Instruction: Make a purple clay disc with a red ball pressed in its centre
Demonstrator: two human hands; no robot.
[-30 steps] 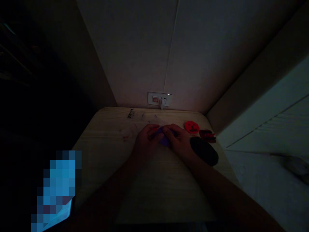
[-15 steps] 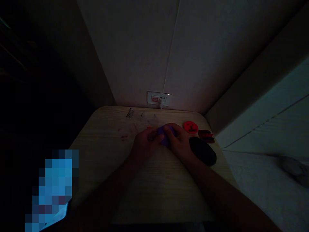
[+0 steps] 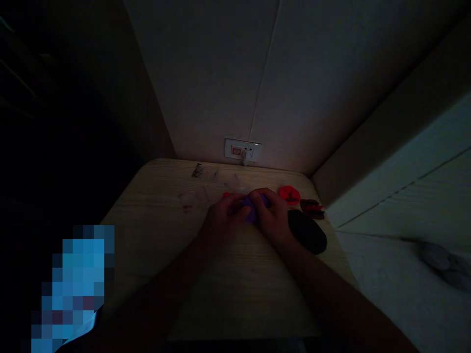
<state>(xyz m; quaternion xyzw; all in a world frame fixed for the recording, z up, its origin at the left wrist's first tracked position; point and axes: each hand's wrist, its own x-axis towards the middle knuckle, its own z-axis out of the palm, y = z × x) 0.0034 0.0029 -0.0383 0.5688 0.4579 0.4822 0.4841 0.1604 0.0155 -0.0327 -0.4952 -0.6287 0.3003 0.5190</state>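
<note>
A lump of purple modelling clay (image 3: 250,214) is pinched between my two hands over the wooden table. My left hand (image 3: 222,215) closes on its left side, the thumb pressing the near face. From the right, my right hand (image 3: 273,215) wraps around it with the thumb on top. The hands hide much of the lump. A small red bit (image 3: 226,194) shows just behind my left fingers. Beside my right hand lie a flat red disc (image 3: 289,194) with dark face-like marks and a black oval piece (image 3: 308,232).
Dark red strips (image 3: 312,209) lie near the right edge of the wooden tabletop (image 3: 235,279). Smudges mark its far left part. Behind it, a wall socket (image 3: 243,149) holds a plug. A lit, pixelated screen (image 3: 77,279) stands at lower left. The room is dim.
Both hands keep hold of the purple clay, and the fingers have shifted slightly on it. The view has moved a little; the things on the table lie as before.
</note>
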